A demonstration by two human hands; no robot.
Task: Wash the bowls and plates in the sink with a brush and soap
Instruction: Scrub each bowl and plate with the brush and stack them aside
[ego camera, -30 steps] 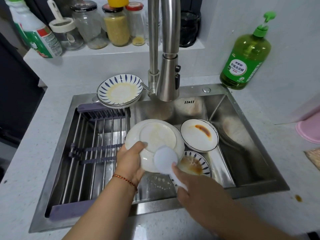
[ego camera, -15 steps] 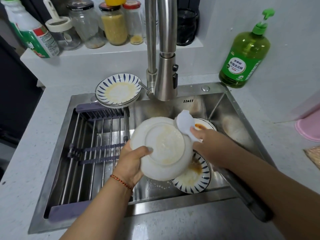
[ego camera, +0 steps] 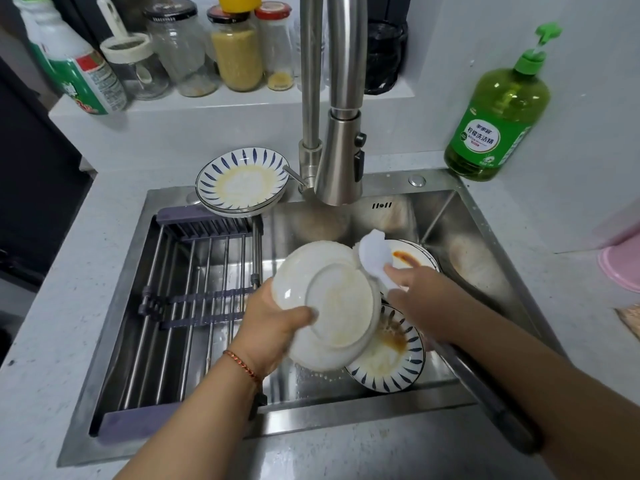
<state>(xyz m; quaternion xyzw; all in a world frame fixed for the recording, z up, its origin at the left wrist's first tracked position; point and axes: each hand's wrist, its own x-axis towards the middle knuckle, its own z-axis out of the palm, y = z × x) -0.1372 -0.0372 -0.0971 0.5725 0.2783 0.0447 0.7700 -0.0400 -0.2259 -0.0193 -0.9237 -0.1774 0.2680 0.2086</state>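
Tabletop (ego camera: 62, 289) of pale speckled stone, wrapped around a steel sink (ego camera: 460, 216) seen from above. Tall steel faucet (ego camera: 341, 133) at the back rim, spout aimed into the basin. Grey drying rack (ego camera: 194, 299) with metal rods filling the sink's left half. Shelf (ego camera: 242, 102) behind, lined with jars and a green-and-white bottle (ego camera: 79, 74). Green dish soap bottle (ego camera: 498, 123) with a pump, upright on the tabletop at the sink's back right corner. White plate (ego camera: 332, 306), underside up and tilted, held over the middle of the sink, faint yellowish smears on it. Blue-striped bowl (ego camera: 391, 355) with brown residue on the sink floor, partly under the plate. Stacked striped dishes (ego camera: 242, 183) on the sink's back left rim, beside the faucet. Second dirty dish (ego camera: 414, 259) with an orange streak farther back in the basin, partly hidden. Left hand (ego camera: 273, 327) gripping the plate's left edge, thumb curled over the underside, remaining fingers hidden beneath; red cord bracelet on the wrist. Right hand (ego camera: 426, 299) wrapped around the handle of a white brush (ego camera: 375, 256), its head touching the plate's upper right edge.
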